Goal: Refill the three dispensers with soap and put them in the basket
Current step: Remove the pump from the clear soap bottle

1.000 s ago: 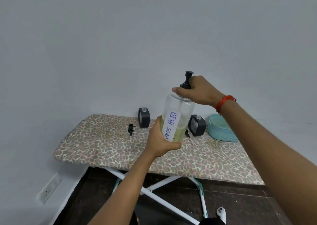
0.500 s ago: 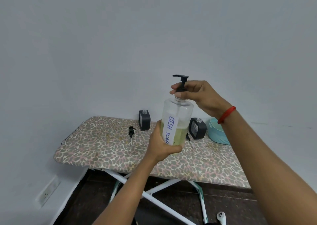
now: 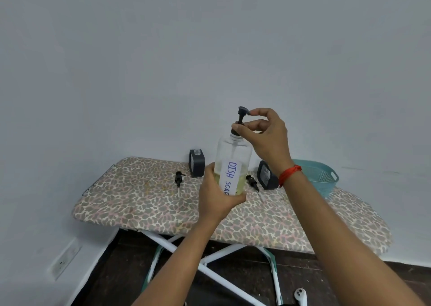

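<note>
1. Nearest the camera, the left hand (image 3: 218,194) is wrapping its fingers around the lower body of the clear soap bottle (image 3: 233,165), closed firmly over the "DISH SOAP" label and holding the bottle upright in the air above the ironing board (image 3: 144,203).
2. Above it, the right hand (image 3: 265,137) is pinching the black pump collar (image 3: 236,128) at the bottle's neck between thumb and fingertips, the remaining fingers curling loose.
3. The bottle is looking rigid and smooth, roughly a third full of yellowish liquid (so probably moderately light, with weight sitting low); a low, full-palm hold seems safest, since soap residue could be making the plastic slippery.
4. Farther back on the board, two small dark dispensers (image 3: 197,163) (image 3: 267,175) are standing uncapped, their pumps (image 3: 179,179) (image 3: 252,182) lying beside them; a third cannot be seen.
5. Farthest right, the teal basket (image 3: 324,177) is sitting on the board, appearing empty.
</note>
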